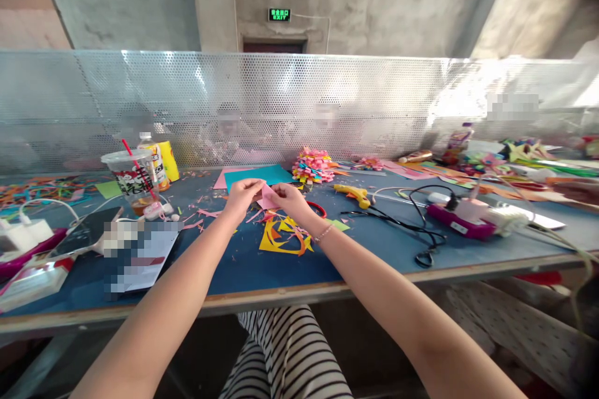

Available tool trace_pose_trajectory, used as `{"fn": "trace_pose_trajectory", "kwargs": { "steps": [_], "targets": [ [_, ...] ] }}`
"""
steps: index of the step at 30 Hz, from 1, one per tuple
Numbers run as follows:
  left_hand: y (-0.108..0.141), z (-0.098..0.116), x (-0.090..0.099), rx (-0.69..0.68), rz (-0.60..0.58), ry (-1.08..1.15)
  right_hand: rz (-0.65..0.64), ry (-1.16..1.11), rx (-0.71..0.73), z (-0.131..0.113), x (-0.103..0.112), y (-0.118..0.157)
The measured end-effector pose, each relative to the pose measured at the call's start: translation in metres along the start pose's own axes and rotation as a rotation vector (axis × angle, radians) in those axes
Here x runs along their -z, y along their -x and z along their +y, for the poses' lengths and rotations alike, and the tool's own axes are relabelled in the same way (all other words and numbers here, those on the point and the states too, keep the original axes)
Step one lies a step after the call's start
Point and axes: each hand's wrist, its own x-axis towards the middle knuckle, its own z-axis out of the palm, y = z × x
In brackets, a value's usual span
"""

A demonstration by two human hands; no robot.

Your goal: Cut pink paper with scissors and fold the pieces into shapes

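Between my two hands is a small piece of pink paper (267,197), held up just over the blue tabletop. My left hand (246,195) pinches its left edge, while my right hand (286,196) grips it from the right. Below them lie yellow paper scraps (276,238) with curved cut-outs. Red scissor handles (318,209) show partly behind my right wrist. Just past my hands rest a teal sheet of paper (256,175) and a pink sheet. A ball of folded paper strips (312,166) in pink, yellow and blue sits behind my right hand.
A yellow glue gun (353,194) with a black cord lies to the right, near a purple power strip (461,219). At left stand a plastic cup (132,181) with a red straw and a bottle (158,165). A perforated metal panel (262,106) borders the table's back.
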Motion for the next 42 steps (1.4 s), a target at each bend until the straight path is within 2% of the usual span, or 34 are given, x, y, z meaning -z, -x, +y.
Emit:
{"fn": "trace_pose_trajectory", "kwargs": {
  "steps": [20, 31, 42],
  "targets": [
    [0.0026, 0.0020, -0.0028, -0.027, -0.008, -0.017, -0.043, -0.021, -0.021, -0.0005, 0.0005, 0.0001],
    [0.0051, 0.0047, -0.0043, -0.007, 0.049, 0.050, -0.072, -0.026, -0.026, -0.0013, 0.0000, 0.0004],
    [0.0064, 0.0067, -0.0058, 0.004, 0.055, 0.093, -0.078, -0.028, -0.032, -0.0012, -0.0002, 0.0000]
  ]
}}
